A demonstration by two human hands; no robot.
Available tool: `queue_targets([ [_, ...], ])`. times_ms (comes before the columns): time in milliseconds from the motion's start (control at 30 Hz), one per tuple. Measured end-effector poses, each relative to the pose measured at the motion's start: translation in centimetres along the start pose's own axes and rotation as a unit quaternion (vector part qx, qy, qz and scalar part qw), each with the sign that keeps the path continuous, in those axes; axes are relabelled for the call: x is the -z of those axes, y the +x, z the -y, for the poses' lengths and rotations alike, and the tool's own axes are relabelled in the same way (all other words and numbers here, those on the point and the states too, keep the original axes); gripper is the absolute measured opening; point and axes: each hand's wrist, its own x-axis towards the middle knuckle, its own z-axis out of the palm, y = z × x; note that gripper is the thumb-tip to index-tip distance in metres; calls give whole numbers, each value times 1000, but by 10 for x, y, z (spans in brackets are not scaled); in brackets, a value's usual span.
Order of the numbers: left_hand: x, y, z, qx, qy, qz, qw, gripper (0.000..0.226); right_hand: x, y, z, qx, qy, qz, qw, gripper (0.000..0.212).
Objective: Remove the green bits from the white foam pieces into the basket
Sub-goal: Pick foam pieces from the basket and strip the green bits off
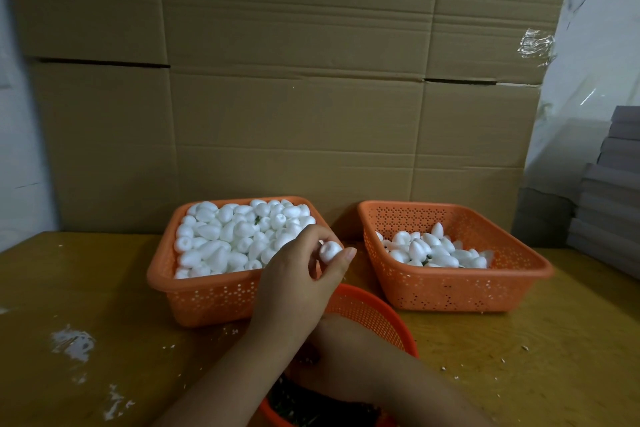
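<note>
My left hand pinches a smooth white egg-shaped foam piece just above the full basket's right corner, while my right hand, behind the left arm over the round basket, can't be read.

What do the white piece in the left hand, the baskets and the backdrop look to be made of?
White piece, pinched by the left hand: matte, slightly pebbled, likely moulded foam. Square baskets: orange, smooth-rimmed, perforated walls, apparently plastic. Backdrop: brown creased panels with seams, likely corrugated cardboard.
</note>
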Motion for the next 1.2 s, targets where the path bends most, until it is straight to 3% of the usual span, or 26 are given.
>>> queue_targets([
  [267,1,1,-1,-23,35,-13,999,19,0,-1,-1,3,-5,-4,1000,36],
  [667,0,1,3,6,20,-6,1000,27,-3,0,-1,7,-2,-7,1000,34],
  [1200,1,3,2,-14,42,7,999,34,-2,1,-1,-2,-4,10,1000,35],
])
